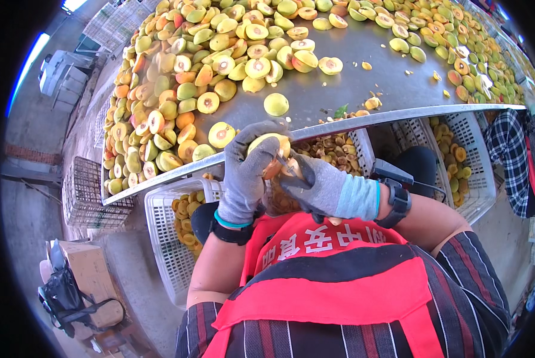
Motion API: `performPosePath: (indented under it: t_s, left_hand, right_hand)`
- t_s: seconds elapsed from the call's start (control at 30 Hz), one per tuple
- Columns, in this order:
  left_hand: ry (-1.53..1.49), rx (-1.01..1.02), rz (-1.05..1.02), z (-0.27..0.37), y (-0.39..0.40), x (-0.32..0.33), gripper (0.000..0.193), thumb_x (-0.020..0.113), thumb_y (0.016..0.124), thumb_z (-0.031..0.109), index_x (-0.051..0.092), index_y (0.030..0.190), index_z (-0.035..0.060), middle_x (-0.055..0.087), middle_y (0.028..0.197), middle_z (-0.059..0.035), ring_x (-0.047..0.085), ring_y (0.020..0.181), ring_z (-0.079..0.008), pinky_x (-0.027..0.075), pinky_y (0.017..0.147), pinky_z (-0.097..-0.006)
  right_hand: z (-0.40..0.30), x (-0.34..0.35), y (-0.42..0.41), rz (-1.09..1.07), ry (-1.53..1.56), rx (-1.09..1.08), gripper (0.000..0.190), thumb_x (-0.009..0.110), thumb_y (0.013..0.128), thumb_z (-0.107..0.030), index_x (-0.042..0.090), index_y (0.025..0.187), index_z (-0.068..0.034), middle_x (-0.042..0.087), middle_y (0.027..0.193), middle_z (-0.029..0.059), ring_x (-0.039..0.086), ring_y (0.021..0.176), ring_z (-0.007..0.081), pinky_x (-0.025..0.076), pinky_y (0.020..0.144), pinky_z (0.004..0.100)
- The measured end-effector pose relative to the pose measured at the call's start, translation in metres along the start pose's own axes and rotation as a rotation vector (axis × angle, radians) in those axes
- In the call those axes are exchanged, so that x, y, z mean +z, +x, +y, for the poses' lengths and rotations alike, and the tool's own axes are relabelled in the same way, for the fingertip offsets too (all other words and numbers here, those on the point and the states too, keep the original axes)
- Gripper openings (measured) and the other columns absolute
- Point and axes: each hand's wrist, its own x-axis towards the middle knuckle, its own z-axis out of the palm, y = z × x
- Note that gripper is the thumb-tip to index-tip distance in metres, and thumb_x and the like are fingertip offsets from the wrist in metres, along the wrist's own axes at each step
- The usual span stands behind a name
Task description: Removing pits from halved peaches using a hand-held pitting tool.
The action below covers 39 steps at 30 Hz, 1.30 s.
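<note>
My left hand (243,179), in a grey coated glove, grips a yellow peach half (274,142) just over the near edge of the metal table (352,58). My right hand (319,181), gloved too, is closed around a small pitting tool (289,168), whose thin metal end meets the fruit. A pale tan end shows below the right fist, perhaps the tool's handle. The fingers partly hide the fruit and the tool. Beyond my hands, a lone peach half (276,104) lies on the metal, close to a large heap of halved peaches (222,65).
Below the table are a white crate of peach halves (160,241), a crate of brown scraps (361,150) and another fruit crate (478,165). A person's plaid sleeve (505,152) shows at right. A cardboard box (86,264) with a black bag (63,291) stands lower left.
</note>
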Motion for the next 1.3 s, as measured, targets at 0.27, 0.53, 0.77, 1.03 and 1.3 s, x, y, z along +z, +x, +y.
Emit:
performPosePath:
  t_s: [0.27,0.53,0.77,1.03,1.3]
  left_hand:
    - [-0.025,-0.137,0.123,-0.009,-0.003,0.009,0.023,0.055,0.086,0.008,0.061,0.104,-0.0038,0.066,0.095,-0.0115,0.061,0.088,-0.0167,0.049,0.080,-0.0277]
    - [-0.124,0.189,0.193,-0.019,-0.004,0.019,0.021,0.057,0.085,0.009,0.062,0.101,-0.0038,0.065,0.099,-0.0109,0.060,0.088,-0.0151,0.049,0.080,-0.0267]
    - [0.071,-0.086,-0.058,-0.019,0.005,0.005,0.017,0.060,0.083,0.010,0.065,0.094,-0.0022,0.065,0.098,-0.0089,0.059,0.088,-0.0135,0.048,0.078,-0.0254]
    - [0.129,-0.373,-0.322,-0.008,0.015,-0.008,0.027,0.056,0.081,0.014,0.064,0.097,-0.0058,0.065,0.101,-0.0161,0.064,0.087,-0.0207,0.050,0.083,-0.0316]
    - [-0.215,-0.252,-0.239,-0.018,0.005,-0.006,0.036,0.052,0.086,0.021,0.059,0.108,-0.0060,0.066,0.094,-0.0180,0.065,0.085,-0.0234,0.053,0.078,-0.0329]
  right_hand:
    - [0.027,0.003,0.004,0.085,-0.612,-0.107,0.026,0.058,0.088,-0.017,0.052,0.108,-0.003,0.061,0.091,0.0126,0.063,0.078,0.0270,0.050,0.071,0.0409]
    - [0.006,-0.005,-0.001,-0.169,0.007,0.263,0.028,0.055,0.085,-0.017,0.052,0.108,-0.001,0.061,0.093,0.0176,0.062,0.079,0.0341,0.051,0.071,0.0393]
    - [0.037,0.000,0.007,-0.053,-0.622,-0.234,0.023,0.056,0.083,-0.016,0.055,0.101,-0.003,0.059,0.097,0.0156,0.060,0.081,0.0326,0.051,0.073,0.0373]
    - [0.004,-0.012,-0.003,-0.309,-0.012,0.323,0.023,0.051,0.087,-0.024,0.058,0.087,-0.003,0.054,0.057,0.0054,0.055,0.045,0.0162,0.044,0.040,0.0288]
    - [-0.001,-0.022,-0.007,-0.365,0.444,0.370,0.028,0.058,0.088,-0.028,0.060,0.089,0.000,0.048,0.052,0.0018,0.047,0.036,0.0103,0.036,0.033,0.0232]
